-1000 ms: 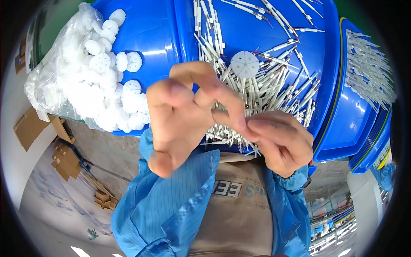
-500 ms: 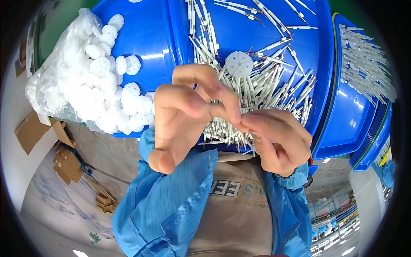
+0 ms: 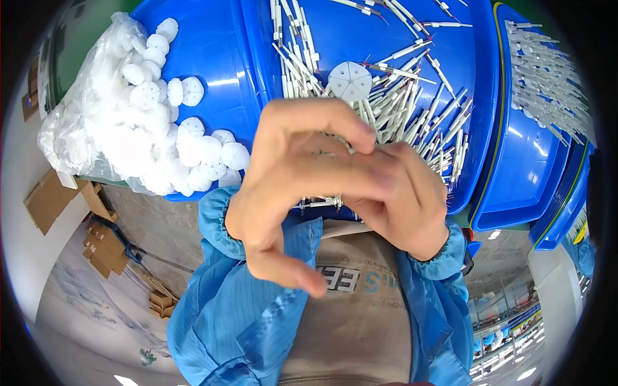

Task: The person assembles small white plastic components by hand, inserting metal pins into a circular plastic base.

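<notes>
My left hand (image 3: 290,164) is held above the near part of the blue tray, its fingers curved to the right and its thumb stretched out well apart below them. Nothing shows in it. Its fingertips meet my right hand (image 3: 412,199), whose fingers are bent together; the left fingers hide their tips and anything pinched there. Under and beyond both hands lies a pile of thin white sticks (image 3: 412,106) with dark and red wire ends. On the far side of the pile rests a round white disc (image 3: 349,81) with small holes and lines dividing it into sectors.
At the left, a clear plastic bag (image 3: 96,122) spills many white discs (image 3: 209,151) onto another blue tray (image 3: 222,58). To the right, a further blue tray (image 3: 521,174) holds a dense bundle of white sticks (image 3: 547,77). Cardboard boxes (image 3: 103,248) stand on the floor at left.
My left hand has turned, its fingers reaching further right across my right hand and its thumb swinging right. My right hand has shifted slightly left. The view has moved a little.
</notes>
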### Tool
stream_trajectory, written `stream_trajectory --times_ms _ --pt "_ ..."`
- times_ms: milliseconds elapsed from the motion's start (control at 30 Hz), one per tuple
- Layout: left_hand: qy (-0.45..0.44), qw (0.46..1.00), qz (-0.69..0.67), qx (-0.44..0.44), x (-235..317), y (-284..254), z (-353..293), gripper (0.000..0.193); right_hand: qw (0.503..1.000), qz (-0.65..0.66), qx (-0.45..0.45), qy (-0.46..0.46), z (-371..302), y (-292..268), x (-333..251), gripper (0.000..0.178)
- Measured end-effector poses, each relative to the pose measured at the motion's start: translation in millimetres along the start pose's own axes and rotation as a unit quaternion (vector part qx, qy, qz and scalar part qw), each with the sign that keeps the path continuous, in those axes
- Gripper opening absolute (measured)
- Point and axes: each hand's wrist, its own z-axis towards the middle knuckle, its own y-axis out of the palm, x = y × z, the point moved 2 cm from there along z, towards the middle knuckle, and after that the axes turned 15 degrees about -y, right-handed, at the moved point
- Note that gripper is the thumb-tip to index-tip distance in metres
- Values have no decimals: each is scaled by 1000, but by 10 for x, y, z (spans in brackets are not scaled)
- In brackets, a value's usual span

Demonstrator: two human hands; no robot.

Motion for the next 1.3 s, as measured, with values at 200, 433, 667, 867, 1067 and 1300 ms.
stream_trajectory --times_ms 200,433,667,867,1067,1300 --pt "-165 920 299 194 48 -24 156 41 990 63 58 116 134 -256 126 22" --pt "-206 818 512 163 -25 135 278 36 980 -167 -31 107 259 -276 437 21" --pt "-194 927 191 257 61 51 168 20 979 -196 -49 37 227 -219 532 27" --pt "-163 950 34 262 42 39 141 24 973 57 12 223 162 -344 140 31" --pt "-127 957 16 261 62 56 129 42 983 90 -28 159 273 -284 -107 22" --pt "-158 948 -50 270 90 115 106 33 974 118 28 193 207 -281 -73 20"
